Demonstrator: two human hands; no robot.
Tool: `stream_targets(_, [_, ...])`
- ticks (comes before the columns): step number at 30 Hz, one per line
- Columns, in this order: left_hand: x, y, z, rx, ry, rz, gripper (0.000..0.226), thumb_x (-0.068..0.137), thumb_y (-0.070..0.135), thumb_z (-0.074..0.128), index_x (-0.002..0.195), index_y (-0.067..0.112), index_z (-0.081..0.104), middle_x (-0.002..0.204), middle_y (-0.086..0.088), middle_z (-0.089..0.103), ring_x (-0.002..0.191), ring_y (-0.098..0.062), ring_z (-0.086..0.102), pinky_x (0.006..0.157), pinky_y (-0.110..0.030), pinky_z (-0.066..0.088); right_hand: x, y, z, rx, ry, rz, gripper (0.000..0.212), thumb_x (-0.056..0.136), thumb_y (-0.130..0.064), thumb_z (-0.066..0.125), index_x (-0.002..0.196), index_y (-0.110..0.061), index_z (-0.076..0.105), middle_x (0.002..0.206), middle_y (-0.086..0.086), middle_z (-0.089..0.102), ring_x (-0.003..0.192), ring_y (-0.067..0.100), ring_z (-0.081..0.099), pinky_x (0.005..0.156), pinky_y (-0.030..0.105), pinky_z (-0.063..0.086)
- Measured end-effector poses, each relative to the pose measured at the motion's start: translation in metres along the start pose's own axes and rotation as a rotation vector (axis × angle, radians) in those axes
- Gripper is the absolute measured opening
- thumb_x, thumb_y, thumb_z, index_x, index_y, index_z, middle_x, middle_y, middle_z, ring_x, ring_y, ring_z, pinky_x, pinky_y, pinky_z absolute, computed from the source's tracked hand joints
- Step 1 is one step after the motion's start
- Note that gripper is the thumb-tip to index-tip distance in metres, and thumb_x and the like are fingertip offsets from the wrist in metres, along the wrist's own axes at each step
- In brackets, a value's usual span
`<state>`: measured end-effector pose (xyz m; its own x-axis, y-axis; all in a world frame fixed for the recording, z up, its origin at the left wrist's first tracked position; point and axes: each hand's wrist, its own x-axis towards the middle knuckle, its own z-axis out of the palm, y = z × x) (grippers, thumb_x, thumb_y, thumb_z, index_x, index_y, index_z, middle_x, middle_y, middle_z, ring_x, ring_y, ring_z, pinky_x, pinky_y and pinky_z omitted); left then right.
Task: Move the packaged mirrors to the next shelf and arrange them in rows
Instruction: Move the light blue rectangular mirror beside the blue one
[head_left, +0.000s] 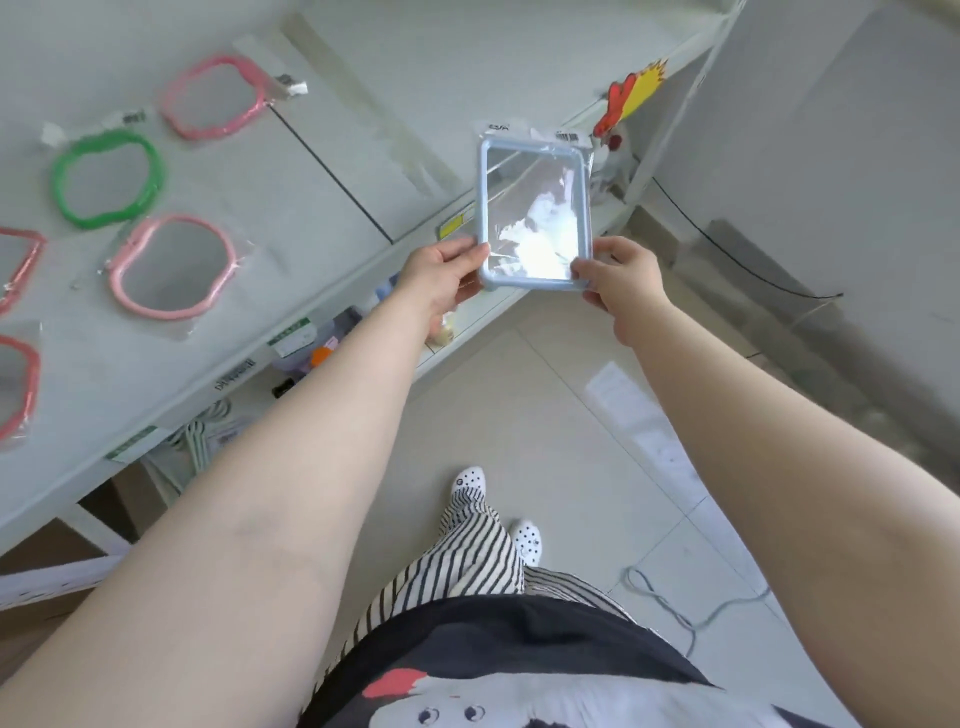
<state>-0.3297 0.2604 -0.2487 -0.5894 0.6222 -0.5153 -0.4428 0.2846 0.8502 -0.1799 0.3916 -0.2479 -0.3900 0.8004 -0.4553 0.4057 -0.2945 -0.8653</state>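
Held mirror (535, 213) right of mirrors (171, 265) lying on shelf (322, 208).

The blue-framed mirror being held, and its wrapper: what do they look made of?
The blue mirror looks like a smooth matte plastic frame with rounded corners around a glossy reflective pane; glass or acrylic cannot be told. Its wrapper seems to be thin clear plastic film, wrinkled, glinting, with a barcode sticker. The left hand and right hand pinch its lower corners.
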Motion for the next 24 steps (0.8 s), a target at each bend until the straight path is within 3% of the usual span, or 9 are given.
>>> stream_targets(4, [0.035,0.02,0.036,0.024,-0.058,0.012,0.032,0.091,0.007,0.058,0.123,0.003,0.06,0.069,0.005,0.064,0.059,-0.006,0.056,0.061,-0.014,0.053,0.04,-0.016,-0.027,0.006,0.053,-0.005,0.025,0.078,-0.006,0.068,0.099,-0.018,0.065,0.109,0.018,0.065,0.077,0.019,0.061,0.068,0.025,0.056])
stream_targets(7, [0.066,0.04,0.061,0.013,-0.106,0.023,0.032,0.092,0.006,0.057,0.124,0.003,0.059,0.079,0.002,0.067,0.065,-0.007,0.063,0.064,-0.013,0.056,0.075,-0.036,-0.044,0.003,0.071,-0.021,0.031,0.078,-0.004,0.067,0.108,-0.011,0.066,0.099,0.011,0.064,0.077,0.02,0.06,0.066,0.026,0.055])
stream_targets(9, [0.087,0.056,0.076,0.014,-0.146,0.042,0.031,0.092,0.004,0.056,0.123,0.003,0.06,0.074,0.004,0.072,0.06,-0.009,0.068,0.06,-0.015,0.056,0.096,-0.052,-0.052,0.005,0.091,-0.021,0.035,0.079,-0.004,0.068,0.113,-0.01,0.064,0.093,0.006,0.065,0.073,0.02,0.059,0.068,0.028,0.057])
stream_targets(13, [0.122,0.081,0.101,0.026,-0.143,0.057,0.031,0.091,0.004,0.057,0.122,0.001,0.06,0.08,0.0,0.068,0.051,-0.005,0.067,0.052,-0.016,0.054,0.135,-0.077,-0.065,0.026,0.123,-0.039,0.03,0.077,-0.006,0.067,0.106,-0.015,0.066,0.088,0.008,0.064,0.068,0.021,0.054,0.063,0.03,0.052])
stream_targets(17, [0.15,0.098,0.122,0.025,-0.13,0.051,0.025,0.091,0.003,0.058,0.116,0.003,0.063,0.062,0.009,0.072,0.05,-0.003,0.066,0.053,-0.015,0.054,0.17,-0.092,-0.077,0.023,0.121,-0.034,0.027,0.075,-0.007,0.068,0.101,-0.017,0.068,0.087,0.009,0.066,0.07,0.021,0.057,0.069,0.03,0.054])
stream_targets(21, [0.179,0.112,0.144,0.0,-0.089,0.055,0.032,0.09,0.004,0.06,0.121,0.001,0.061,0.083,0.001,0.07,0.059,-0.003,0.068,0.06,-0.013,0.054,0.212,-0.109,-0.09,0.031,0.073,-0.039,0.027,0.075,-0.006,0.069,0.099,-0.017,0.066,0.089,0.01,0.068,0.07,0.02,0.059,0.074,0.029,0.056])
stream_targets(24, [0.199,0.121,0.167,-0.025,-0.035,0.057,0.032,0.09,0.005,0.06,0.121,0.003,0.062,0.086,0.001,0.068,0.069,-0.007,0.067,0.064,-0.014,0.056,0.244,-0.126,-0.104,0.012,0.028,-0.059,0.025,0.077,-0.005,0.07,0.098,-0.017,0.064,0.088,0.008,0.067,0.069,0.018,0.061,0.073,0.027,0.057])
